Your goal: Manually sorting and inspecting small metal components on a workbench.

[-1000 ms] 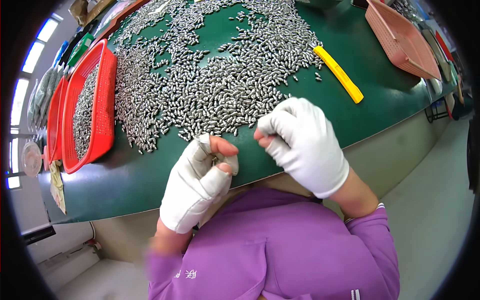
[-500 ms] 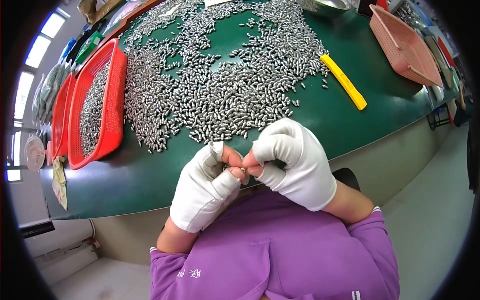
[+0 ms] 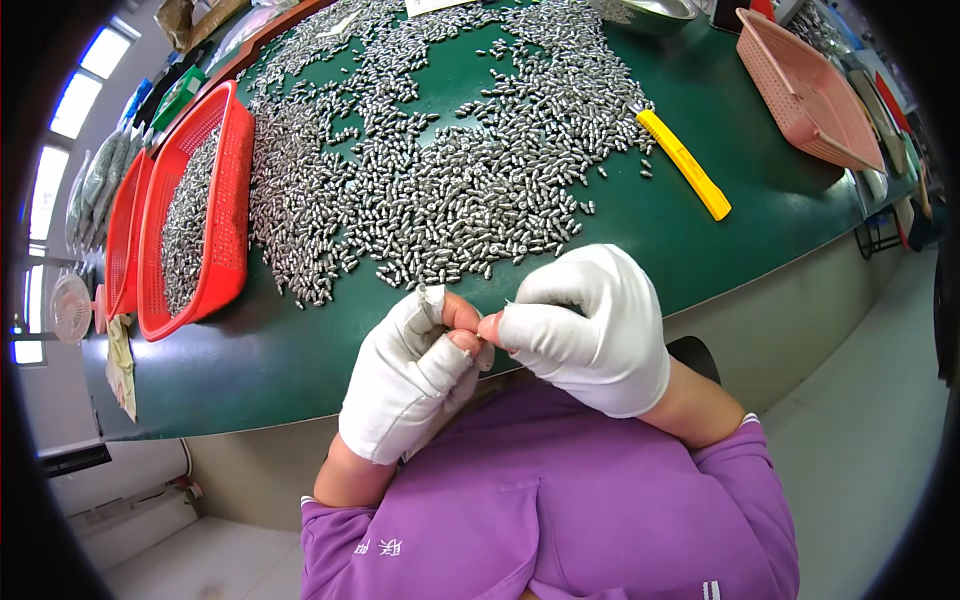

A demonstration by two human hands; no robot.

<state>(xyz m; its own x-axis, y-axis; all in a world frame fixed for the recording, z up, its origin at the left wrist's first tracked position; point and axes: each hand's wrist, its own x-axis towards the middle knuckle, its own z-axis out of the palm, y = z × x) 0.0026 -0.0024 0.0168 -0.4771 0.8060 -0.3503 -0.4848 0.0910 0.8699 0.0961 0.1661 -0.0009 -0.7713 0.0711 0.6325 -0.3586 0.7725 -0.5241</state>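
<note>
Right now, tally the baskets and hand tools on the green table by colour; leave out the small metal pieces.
Red baskets: 2
Pink basket: 1
Yellow-handled tool: 1
Total: 4

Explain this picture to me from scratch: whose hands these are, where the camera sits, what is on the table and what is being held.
The camera is worn on a person's head and looks down, so the round, bent edges come from its wide lens. The two white-gloved hands are that person's own, above a purple top. The left hand and right hand meet at bare fingertips poking through the gloves, pinching something too small to make out. Before them is a green table covered with a heap of small silvery metal pieces. At the left stand red baskets, the nearest holding more such pieces. To the right lie a yellow-handled tool and a pink basket.
</note>
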